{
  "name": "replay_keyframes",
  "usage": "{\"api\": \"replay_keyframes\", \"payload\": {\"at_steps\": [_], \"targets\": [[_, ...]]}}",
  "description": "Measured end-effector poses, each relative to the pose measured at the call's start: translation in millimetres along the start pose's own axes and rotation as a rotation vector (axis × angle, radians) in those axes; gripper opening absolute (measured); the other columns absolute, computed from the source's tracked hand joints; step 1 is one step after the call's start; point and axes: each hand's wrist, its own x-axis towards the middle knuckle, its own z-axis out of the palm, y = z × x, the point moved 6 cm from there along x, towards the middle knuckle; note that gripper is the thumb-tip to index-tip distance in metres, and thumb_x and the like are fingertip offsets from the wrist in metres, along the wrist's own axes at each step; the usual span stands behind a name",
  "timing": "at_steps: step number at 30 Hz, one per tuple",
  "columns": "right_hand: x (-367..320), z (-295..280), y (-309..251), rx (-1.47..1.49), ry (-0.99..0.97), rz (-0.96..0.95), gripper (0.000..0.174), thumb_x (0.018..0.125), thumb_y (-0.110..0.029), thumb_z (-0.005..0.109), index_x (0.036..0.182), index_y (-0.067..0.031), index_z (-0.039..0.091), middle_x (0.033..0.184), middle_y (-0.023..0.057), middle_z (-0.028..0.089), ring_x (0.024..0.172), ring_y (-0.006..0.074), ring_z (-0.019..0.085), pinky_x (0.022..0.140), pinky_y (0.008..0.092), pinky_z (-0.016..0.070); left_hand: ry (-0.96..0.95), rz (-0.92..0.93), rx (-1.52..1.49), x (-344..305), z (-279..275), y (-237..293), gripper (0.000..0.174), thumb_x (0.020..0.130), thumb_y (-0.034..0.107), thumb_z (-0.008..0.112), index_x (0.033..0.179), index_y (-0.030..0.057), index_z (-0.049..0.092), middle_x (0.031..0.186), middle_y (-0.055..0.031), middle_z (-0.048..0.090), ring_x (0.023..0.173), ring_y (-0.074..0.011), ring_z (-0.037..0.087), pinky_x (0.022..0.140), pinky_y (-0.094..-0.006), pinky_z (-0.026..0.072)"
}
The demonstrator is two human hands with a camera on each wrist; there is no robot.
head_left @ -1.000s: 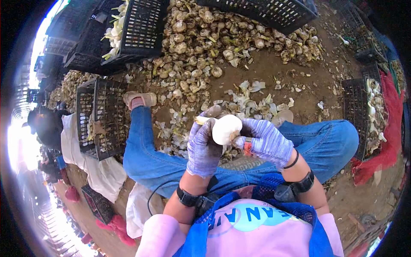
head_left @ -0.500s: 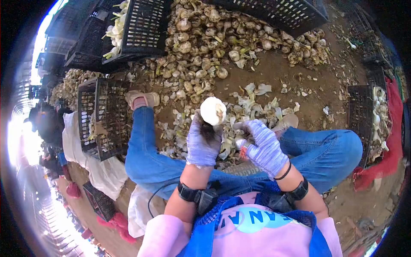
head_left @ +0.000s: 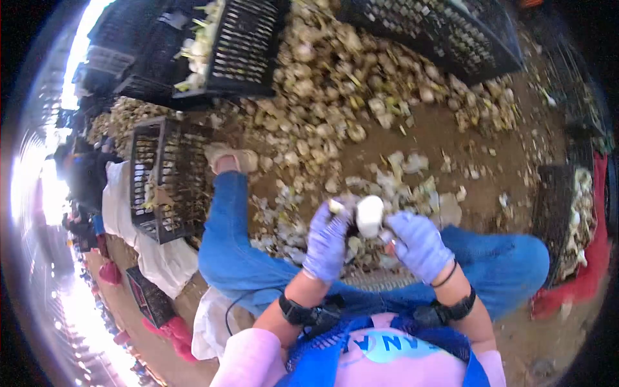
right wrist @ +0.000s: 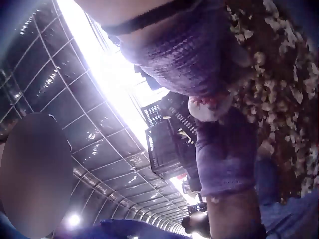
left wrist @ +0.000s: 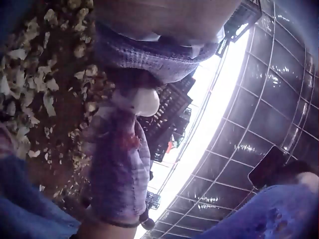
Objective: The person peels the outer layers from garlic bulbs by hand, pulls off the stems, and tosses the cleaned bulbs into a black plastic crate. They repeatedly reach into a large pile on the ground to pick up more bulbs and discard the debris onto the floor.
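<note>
A white garlic bulb (head_left: 369, 216) is held up between the two gloved hands, over the lap. My left hand (head_left: 326, 244) grips it from the left, and a pale cut stem end (head_left: 336, 206) pokes out by its fingers. From the other side my right hand (head_left: 420, 246) bends its fingers at the bulb's edge. A red patch (head_left: 389, 247) shows at the right thumb. In the right wrist view that red part lies right against the bulb (right wrist: 202, 110). Shadow and blur hide most fingertips in both wrist views.
A heap of garlic bulbs (head_left: 329, 84) covers the ground ahead, with loose skins (head_left: 412, 182) nearer the legs. Black crates stand around: one at left (head_left: 145, 187), one holding stemmed garlic (head_left: 242, 51), one at far right (head_left: 554, 200) beside red netting (head_left: 596, 251).
The right hand moved away from the bulb, then came back to it. The left hand turned the bulb and lowered it toward the lap. The head view has shifted and blurred.
</note>
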Motion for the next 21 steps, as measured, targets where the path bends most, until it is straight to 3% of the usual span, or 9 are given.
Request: {"api": "replay_keyframes", "payload": {"at_steps": [5,9,11,12,13,14,15,18,21], "targets": [[-2.0,14.7,7.4,0.043,0.036,0.07,0.019,0.069,-0.013,0.06,0.085,-0.0027,0.058,0.076,0.0165,0.058,0.072,0.0345,0.056,0.065,0.04,0.0459,0.066,-0.003,0.138,-4.5,0.5,2.9,0.019,0.087,0.018,0.055,0.102,0.0046,0.054,0.092,-0.0013,0.057,0.082,-0.0088,0.054,0.072,-0.0238,0.0461],[-16.9,44.3,78.8,0.653,0.262,0.54,0.024,0.071,-0.01,0.058,0.092,0.0007,0.06,0.081,0.0155,0.062,0.07,0.0249,0.06,0.065,0.0324,0.0472,0.024,-0.024,-0.019,10.0,-1.6,16.9,0.024,0.086,0.021,0.055,0.102,0.0026,0.054,0.095,-0.0069,0.06,0.084,-0.0168,0.059,0.074,-0.0284,0.0496],[-18.1,41.8,80.9,0.72,0.31,0.554,0.024,0.071,-0.009,0.057,0.092,0.0012,0.061,0.081,0.0146,0.063,0.07,0.0227,0.06,0.065,0.0313,0.0473,-0.031,0.119,-0.106,45.2,-7.2,67.8,0.033,0.087,0.032,0.053,0.106,0.0043,0.053,0.098,-0.0071,0.06,0.087,-0.0189,0.059,0.073,-0.0335,0.0507],[-18.8,40.7,73.7,0.695,0.23,0.549,0.023,0.071,-0.008,0.057,0.092,0.0013,0.061,0.081,0.0142,0.063,0.071,0.0222,0.06,0.066,0.0311,0.0473,0.108,0.229,-0.099,66.6,-23.0,103.0,0.037,0.087,0.036,0.05,0.108,0.0052,0.053,0.1,-0.0073,0.059,0.091,-0.0195,0.057,0.073,-0.0327,0.0509],[-20.3,42.0,69.6,0.668,0.157,0.544,0.023,0.071,-0.007,0.056,0.092,0.0013,0.061,0.081,0.0138,0.063,0.072,0.0218,0.06,0.066,0.0309,0.0474,-0.035,0.325,-0.191,76.9,-5.7,155.9,0.037,0.088,0.035,0.049,0.108,0.0047,0.053,0.102,-0.0081,0.058,0.093,-0.0195,0.056,0.073,-0.0295,0.0511],[-26.1,51.5,78.7,0.465,0.17,0.426,0.023,0.071,-0.007,0.056,0.093,-0.0003,0.061,0.081,0.0148,0.062,0.072,0.0238,0.06,0.066,0.0316,0.0478,0.189,0.463,-0.262,100.6,-22.2,195.3,0.038,0.091,0.03,0.046,0.111,-0.0015,0.049,0.103,-0.0108,0.057,0.093,-0.0212,0.056,0.078,-0.0334,0.0504],[-31.5,61.0,84.4,0.441,0.121,0.431,0.025,0.071,-0.007,0.057,0.095,-0.0014,0.061,0.084,0.0158,0.062,0.076,0.0259,0.06,0.069,0.0329,0.0474,0.096,0.659,-0.255,116.3,-23.2,242.6,0.033,0.092,0.025,0.042,0.111,-0.0009,0.049,0.102,-0.0119,0.057,0.094,-0.0224,0.056,0.082,-0.035,0.0501],[-27.0,61.5,81.7,0.356,0.033,0.429,0.03,0.069,-0.009,0.059,0.099,-0.0034,0.06,0.089,0.0173,0.061,0.083,0.0297,0.058,0.075,0.036,0.046,0.151,0.717,-0.376,160.1,-32.5,325.3,0.023,0.088,0.018,0.05,0.103,-0.0004,0.052,0.098,-0.0133,0.058,0.087,-0.0244,0.059,0.082,-0.0383,0.0513],[-29.4,67.8,84.8,0.308,-0.05,0.483,0.035,0.069,-0.013,0.061,0.103,-0.005,0.058,0.093,0.0185,0.059,0.089,0.0326,0.056,0.079,0.0389,0.0438,0.059,0.538,-0.388,204.0,-40.4,317.8,0.011,0.083,0.012,0.056,0.091,0.0037,0.056,0.085,-0.0104,0.06,0.08,-0.0224,0.06,0.075,-0.0368,0.0528]]}}
